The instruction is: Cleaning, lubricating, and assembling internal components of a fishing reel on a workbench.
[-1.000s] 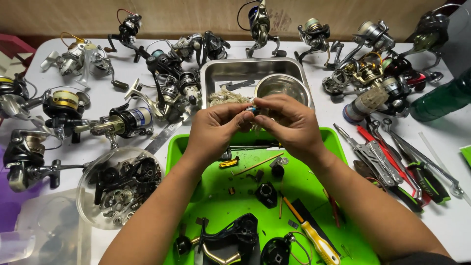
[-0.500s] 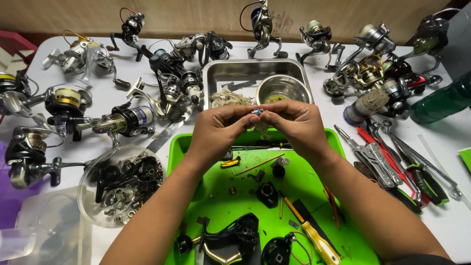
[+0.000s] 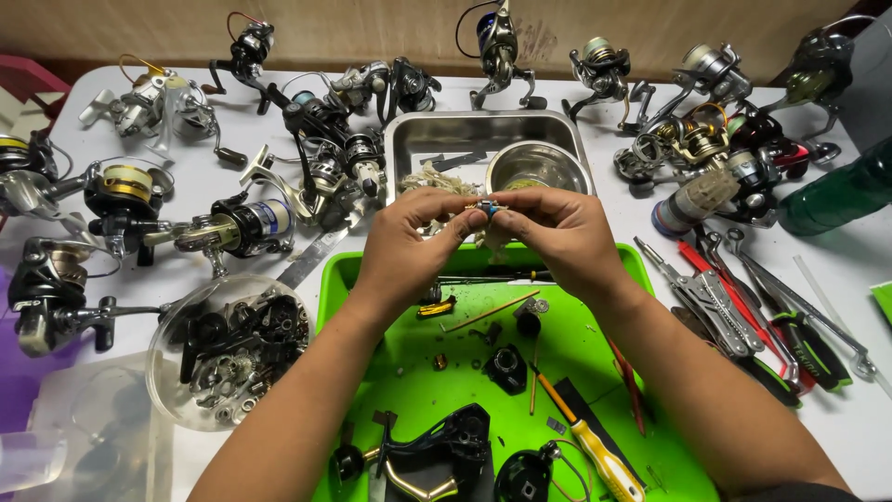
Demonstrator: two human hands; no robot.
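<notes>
Fingertips of both hands meet on a small blue-and-metal reel part (image 3: 486, 208), held in the air: the left hand (image 3: 409, 244) pinches it from one side with thumb and forefinger, the right hand (image 3: 557, 237) closes on it from the other. What kind of part it is, is too small to tell. Judging by what lies about, the work looks to be midway: a reel is already in pieces, and nothing below the grip is back together. Directly beneath the hands sits a green tray (image 3: 409, 390) holding a black reel body (image 3: 437, 451), a small black round piece (image 3: 506, 364), a thin copper-coloured rod (image 3: 488, 311) and a yellow-handled screwdriver (image 3: 595, 451). Just beyond the grip stands a steel pan (image 3: 418, 139) with a steel bowl (image 3: 534, 165) in it and a tangle of pale line. To the left of the grip, a clear round tub (image 3: 228, 349) is full of dark loose parts; to the right lie pliers and red-handled tools (image 3: 734, 297). Many whole spinning reels (image 3: 237, 228) crowd the white table (image 3: 836, 409) further out. Nothing stands between the hands and the tray.
</notes>
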